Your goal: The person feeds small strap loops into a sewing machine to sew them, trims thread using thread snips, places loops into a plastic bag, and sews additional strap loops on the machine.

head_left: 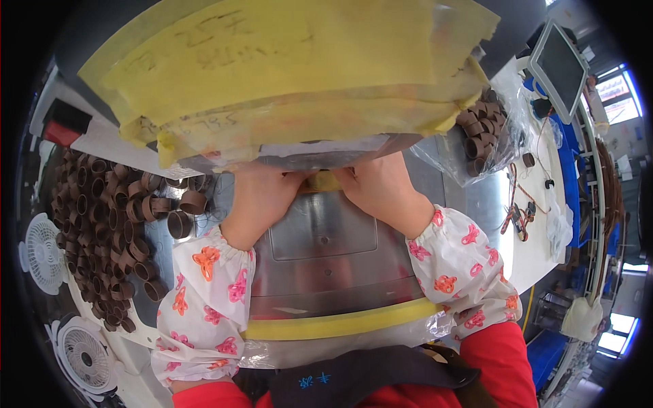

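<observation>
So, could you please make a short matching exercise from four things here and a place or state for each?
1. Left hand
2. Loose brown rings
3. Screen
4. Yellow strip

A. Toward the upper right
B. Along the near edge of the grey surface
C. Heaped on the left
D. Partly hidden by yellow-sheeted equipment

Pairs: 1-D, 2-C, 3-A, 4-B

Worktable, white; right edge [541, 248] bare in part, glare along its inner side. Beyond that edge: white-railed rack [601, 224], blue shapes [546, 353] too blurred to identify. Farther right: bright windows [620, 109]. Far right corner: pale-framed monitor [559, 71]. Beside left edge: two white fans [85, 359].
</observation>
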`<state>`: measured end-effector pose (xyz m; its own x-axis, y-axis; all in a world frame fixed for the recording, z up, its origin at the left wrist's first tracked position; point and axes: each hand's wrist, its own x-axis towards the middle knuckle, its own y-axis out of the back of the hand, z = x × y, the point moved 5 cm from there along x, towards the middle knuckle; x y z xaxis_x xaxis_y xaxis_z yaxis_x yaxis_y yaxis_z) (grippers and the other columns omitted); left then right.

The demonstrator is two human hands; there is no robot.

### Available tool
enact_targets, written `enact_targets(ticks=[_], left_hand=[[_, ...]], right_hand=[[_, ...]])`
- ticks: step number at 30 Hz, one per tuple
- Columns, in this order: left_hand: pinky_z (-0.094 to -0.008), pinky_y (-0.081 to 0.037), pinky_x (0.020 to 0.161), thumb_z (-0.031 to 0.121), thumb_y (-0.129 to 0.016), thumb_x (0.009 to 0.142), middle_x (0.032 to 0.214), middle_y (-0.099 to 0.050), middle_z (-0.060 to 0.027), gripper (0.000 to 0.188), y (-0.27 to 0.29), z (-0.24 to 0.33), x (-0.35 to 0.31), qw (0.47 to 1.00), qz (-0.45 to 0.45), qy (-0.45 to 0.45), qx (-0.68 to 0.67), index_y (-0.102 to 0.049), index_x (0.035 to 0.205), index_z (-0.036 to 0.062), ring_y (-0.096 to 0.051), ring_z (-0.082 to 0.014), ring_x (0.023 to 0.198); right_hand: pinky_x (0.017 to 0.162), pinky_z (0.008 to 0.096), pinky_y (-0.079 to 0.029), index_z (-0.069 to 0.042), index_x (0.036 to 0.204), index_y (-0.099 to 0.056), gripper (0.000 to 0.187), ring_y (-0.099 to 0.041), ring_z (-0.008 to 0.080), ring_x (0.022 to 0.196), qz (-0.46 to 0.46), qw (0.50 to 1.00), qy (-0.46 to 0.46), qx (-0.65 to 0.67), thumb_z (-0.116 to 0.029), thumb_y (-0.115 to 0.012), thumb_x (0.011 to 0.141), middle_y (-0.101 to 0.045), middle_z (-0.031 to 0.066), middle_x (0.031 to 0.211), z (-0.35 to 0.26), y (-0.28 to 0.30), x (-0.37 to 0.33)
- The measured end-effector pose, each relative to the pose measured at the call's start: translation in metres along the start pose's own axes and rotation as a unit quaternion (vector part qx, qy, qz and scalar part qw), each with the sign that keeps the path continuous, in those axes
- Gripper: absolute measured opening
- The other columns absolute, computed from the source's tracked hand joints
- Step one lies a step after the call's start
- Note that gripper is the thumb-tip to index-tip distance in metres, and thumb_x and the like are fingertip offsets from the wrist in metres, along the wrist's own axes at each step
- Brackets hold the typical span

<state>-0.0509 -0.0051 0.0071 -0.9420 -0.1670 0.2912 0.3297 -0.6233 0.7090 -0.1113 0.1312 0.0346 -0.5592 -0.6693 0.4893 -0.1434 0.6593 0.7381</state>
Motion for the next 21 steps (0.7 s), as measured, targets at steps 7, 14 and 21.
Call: enact_targets(ticks=[7,14,21], left_hand=[[-0.0356,-0.044,0.055,0.018,-0.067,0.071,0.066,-0.063,-0.0091,0.017,0.001,0.001,0.007,0.999,-0.008,0.013,-0.032,-0.067,0.082,0.0057,-0.058,-0.0272,0.057],[-0.0358,-0.043,0.052,0.021,-0.069,0.070,0.058,-0.058,-0.0090,0.019,0.001,0.004,0.014,0.999,0.010,0.028,-0.034,-0.064,0.075,0.0033,-0.055,-0.0262,0.053],[-0.0342,-0.038,0.077,0.027,-0.075,0.067,0.057,-0.057,-0.0030,0.024,0.003,0.014,-0.019,0.996,-0.075,0.007,-0.050,-0.061,0.072,0.0077,-0.052,-0.0185,0.052]], right_hand=[[0.062,0.0360,-0.036,-0.008,0.064,-0.054,0.006,-0.054,0.0252,0.070,-0.007,0.999,-0.032,0.019,-0.004,-0.057,0.068,-0.054,0.0053,0.072,0.002,-0.001,0.003],[0.062,0.0359,-0.037,-0.007,0.071,-0.053,0.004,-0.054,0.0266,0.072,0.072,0.996,0.049,0.010,-0.005,-0.056,0.069,-0.054,0.0065,0.074,0.004,0.005,0.000],[0.060,0.0429,-0.046,-0.005,0.077,-0.055,0.008,-0.057,0.0345,0.071,-0.054,0.995,-0.019,0.086,-0.009,-0.060,0.072,-0.055,0.0127,0.077,-0.021,0.011,-0.026]])
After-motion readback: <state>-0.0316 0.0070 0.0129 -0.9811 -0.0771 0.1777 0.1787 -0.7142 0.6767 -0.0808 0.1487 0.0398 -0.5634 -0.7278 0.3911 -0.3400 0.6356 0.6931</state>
